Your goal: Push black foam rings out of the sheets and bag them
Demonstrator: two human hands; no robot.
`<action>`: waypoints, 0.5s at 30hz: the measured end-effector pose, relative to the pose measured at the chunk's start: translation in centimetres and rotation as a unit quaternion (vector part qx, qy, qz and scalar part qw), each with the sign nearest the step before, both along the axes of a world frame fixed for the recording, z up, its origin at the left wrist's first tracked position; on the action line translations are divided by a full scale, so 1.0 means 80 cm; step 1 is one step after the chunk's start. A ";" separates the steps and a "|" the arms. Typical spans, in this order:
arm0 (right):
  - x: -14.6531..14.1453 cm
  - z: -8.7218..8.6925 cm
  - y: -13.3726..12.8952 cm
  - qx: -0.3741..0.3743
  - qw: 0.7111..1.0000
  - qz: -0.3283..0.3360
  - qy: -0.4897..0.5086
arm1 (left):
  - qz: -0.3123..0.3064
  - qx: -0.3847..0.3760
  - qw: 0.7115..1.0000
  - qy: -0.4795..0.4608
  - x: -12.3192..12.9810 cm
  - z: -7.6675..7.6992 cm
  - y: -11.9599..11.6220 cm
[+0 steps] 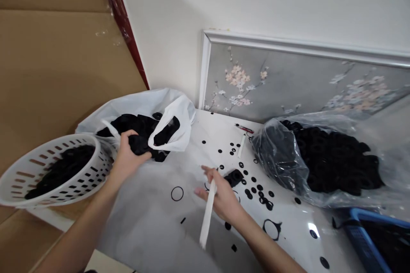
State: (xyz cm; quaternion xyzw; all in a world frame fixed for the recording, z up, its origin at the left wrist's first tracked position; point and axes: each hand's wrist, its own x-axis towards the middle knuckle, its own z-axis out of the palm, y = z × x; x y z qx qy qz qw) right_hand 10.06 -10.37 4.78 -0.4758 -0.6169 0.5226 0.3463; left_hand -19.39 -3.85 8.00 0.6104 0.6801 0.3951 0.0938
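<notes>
Left hand point(130, 153) clasping black piece point(137, 145) — rubbery, perhaps, right hand point(221, 194) gripping slim white stick point(208, 217)

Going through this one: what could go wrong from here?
The left hand grips a black piece at the white bag's open mouth, so others might spill out. The right hand, holding a white stick, could knock the loose black discs nearby.
</notes>
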 end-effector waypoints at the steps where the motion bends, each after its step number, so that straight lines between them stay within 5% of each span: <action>1: -0.007 0.002 -0.002 -0.052 0.996 0.016 0.071 | -0.024 -0.012 0.999 -0.027 0.014 0.004 -0.015; 6: -0.027 0.005 -0.010 -0.236 0.922 0.059 0.301 | -0.186 -0.130 0.969 -0.100 0.094 -0.004 -0.090; 10: -0.025 0.001 -0.008 -0.195 0.956 -0.003 0.219 | -0.332 -0.208 0.918 -0.064 0.132 -0.020 -0.100; 15: 0.001 -0.011 0.002 -0.079 0.981 -0.119 0.130 | -0.344 -0.188 0.920 -0.013 0.151 -0.027 -0.068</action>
